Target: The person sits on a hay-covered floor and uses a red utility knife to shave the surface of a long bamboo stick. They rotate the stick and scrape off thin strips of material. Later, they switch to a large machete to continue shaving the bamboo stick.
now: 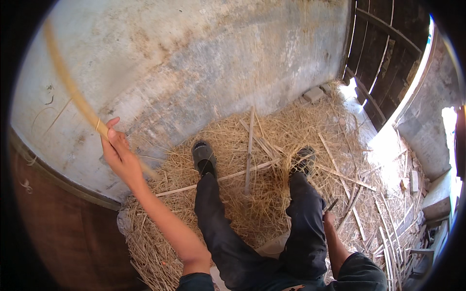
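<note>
My left hand (119,153) is raised near the wall, its fingers wrapped round a long pale bamboo strip (73,87). The strip runs up past the top left of the view, bending with the lens; its short lower end sticks out below my hand, blurred. A thin fibre curls off beside it. Low at my right thigh, my right hand (329,219) is closed on a knife (333,204), of which only a short dark blade shows. My leg hides part of that hand and the handle is covered.
Straw-like shavings (233,145) cover the floor round my shoes, with loose split strips (250,150) among them. A stained wall (208,63) rises ahead. Dark wooden planks (383,58) stand at the right, a brick (314,94) near them. A brown panel (58,223) lies at the left.
</note>
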A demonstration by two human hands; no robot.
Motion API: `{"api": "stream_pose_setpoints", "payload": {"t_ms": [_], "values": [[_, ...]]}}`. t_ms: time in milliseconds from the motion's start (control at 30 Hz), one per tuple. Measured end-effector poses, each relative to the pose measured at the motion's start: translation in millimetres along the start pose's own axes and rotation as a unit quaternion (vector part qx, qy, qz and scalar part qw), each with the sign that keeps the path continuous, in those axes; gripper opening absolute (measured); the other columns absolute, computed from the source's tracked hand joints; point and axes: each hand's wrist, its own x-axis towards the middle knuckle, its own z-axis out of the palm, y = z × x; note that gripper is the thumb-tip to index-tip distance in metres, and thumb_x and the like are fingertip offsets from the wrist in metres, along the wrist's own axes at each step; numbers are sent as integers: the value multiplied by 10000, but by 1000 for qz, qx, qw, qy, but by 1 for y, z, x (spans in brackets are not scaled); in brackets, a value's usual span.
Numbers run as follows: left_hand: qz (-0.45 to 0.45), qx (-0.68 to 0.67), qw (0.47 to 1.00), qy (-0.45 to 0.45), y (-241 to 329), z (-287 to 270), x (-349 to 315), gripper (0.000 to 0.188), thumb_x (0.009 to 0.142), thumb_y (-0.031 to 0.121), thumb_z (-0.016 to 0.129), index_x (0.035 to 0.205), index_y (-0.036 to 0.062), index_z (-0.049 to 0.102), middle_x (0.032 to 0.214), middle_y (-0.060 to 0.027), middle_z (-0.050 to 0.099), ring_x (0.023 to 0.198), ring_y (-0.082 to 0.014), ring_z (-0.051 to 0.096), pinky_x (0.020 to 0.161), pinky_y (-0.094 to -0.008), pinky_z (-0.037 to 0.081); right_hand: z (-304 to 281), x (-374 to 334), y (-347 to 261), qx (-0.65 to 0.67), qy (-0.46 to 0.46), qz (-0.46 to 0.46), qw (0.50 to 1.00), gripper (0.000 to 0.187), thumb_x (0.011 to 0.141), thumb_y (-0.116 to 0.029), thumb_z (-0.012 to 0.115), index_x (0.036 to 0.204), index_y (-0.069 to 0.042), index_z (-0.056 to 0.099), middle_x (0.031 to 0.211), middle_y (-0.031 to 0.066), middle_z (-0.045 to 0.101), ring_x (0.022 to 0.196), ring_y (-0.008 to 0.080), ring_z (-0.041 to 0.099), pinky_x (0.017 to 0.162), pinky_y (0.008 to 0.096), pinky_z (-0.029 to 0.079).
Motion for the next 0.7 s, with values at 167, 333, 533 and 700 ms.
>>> {"api": "stream_pose_setpoints", "payload": {"t_ms": [167, 333, 533, 700], "values": [[-72, 161, 963, -204, -23, -30, -6, 333, 1154, 302, 489, 1095, 58, 708, 723, 33, 410, 641, -82, 365, 575, -302, 299, -46, -5, -50, 198, -98, 97, 970, 267, 974, -289, 599, 926, -26, 586, 775, 134, 626, 612, 278, 622, 536, 385, 491], [-171, 162, 920, -313, -63, -48, -80, 324, 1149, 291, 508, 1061, 64, 723, 693, 34, 436, 595, -82, 370, 547, -316, 304, -48, -40, -114, 343, -189, 72, 917, 165, 1010, -228, 549, 991, -67, 578, 791, 37, 532, 554, 148, 465, 497, 296, 405], [-423, 21, 829, -367, -12, -48, -143, 375, 1146, 343, 528, 1060, 48, 743, 687, 50, 395, 599, -68, 373, 558, -302, 303, -9, -189, -293, 65, -176, -317, 930, 348, 1031, -147, 630, 1345, 4, 617, 856, 39, 693, 563, 75, 540, 502, 242, 419], [-292, 107, 855, -415, 7, -38, -167, 432, 1129, 437, 539, 1103, 73, 768, 693, 33, 459, 605, -101, 412, 576, -325, 332, 12, -263, -385, -77, -213, -548, 805, 528, 1003, -74, 717, 1507, -65, 561, 1069, 108, 811, 727, 110, 730, 626, 275, 562]]}}
